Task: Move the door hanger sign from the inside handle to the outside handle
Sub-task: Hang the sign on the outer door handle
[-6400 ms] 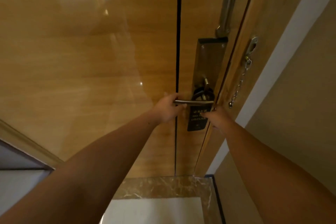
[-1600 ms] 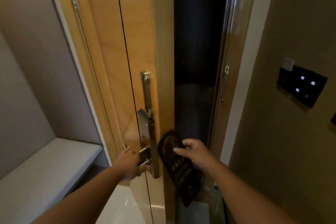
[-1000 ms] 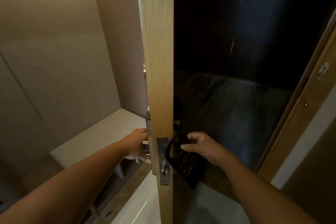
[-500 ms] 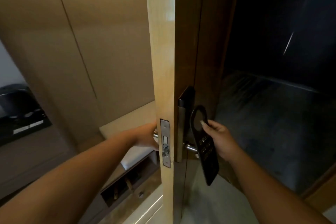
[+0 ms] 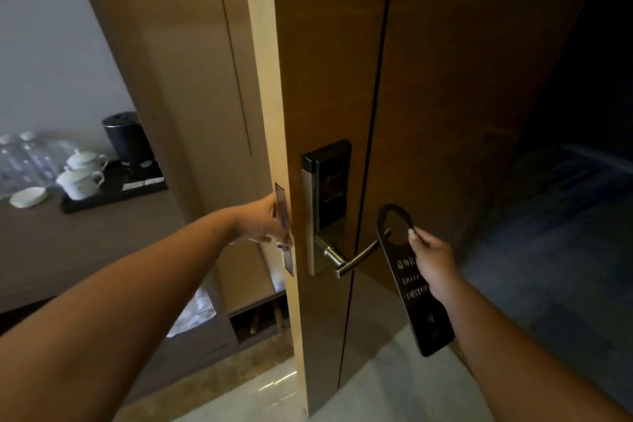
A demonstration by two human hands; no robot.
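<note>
Vs half a sec ago the door's [image 5: 335, 44] outer face shows more, and the sign [image 5: 412, 281] now sits w/ its loop right at the tip of the outside handle [image 5: 356, 255], center-right of frame. Right hand [image 5: 433, 260] pinches the sign's upper edge by the hole. Left hand [image 5: 263, 223] is behind the door edge, fingers hidden, can't tell its grip. Black tray [image 5: 113, 193] at left holds two white lidded cups [image 5: 80, 173] and a dark kettle [image 5: 126, 139]. Sign text partly covered by the hand.
</note>
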